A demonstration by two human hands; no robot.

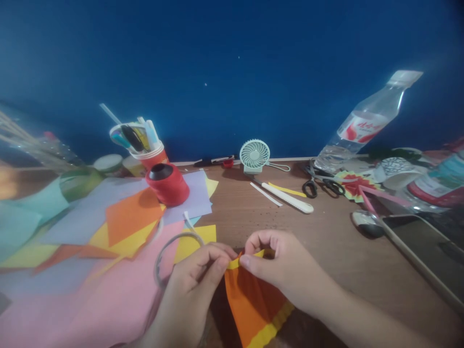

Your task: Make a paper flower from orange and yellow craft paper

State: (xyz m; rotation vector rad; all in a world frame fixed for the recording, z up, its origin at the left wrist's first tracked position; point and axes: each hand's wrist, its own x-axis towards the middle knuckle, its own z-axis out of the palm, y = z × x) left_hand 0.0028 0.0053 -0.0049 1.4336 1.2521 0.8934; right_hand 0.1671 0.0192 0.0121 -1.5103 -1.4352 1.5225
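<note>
Between my two hands is a sheet of orange paper point(250, 299) with yellow strips along its upper and lower edges. My left hand point(197, 282) pinches the upper edge at its left corner, thumb against the yellow strip. A little to the right, my right hand point(279, 266) grips the same edge between thumb and bent fingers. The orange sheet hangs down toward the table's near side, with slight folds across it. Some of its top edge is hidden by my right fingers. A grey ring-shaped band point(157, 261) curves by my left wrist.
Coloured paper sheets point(87, 304) cover the left side, with a red thread spool point(168, 186) and a pen cup point(150, 157) behind. A small fan point(254, 155), white utility knife point(288, 198), black-handled scissors point(310, 188), bottle point(364, 123), mouse point(368, 224) and phone point(427, 251) lie beyond and right.
</note>
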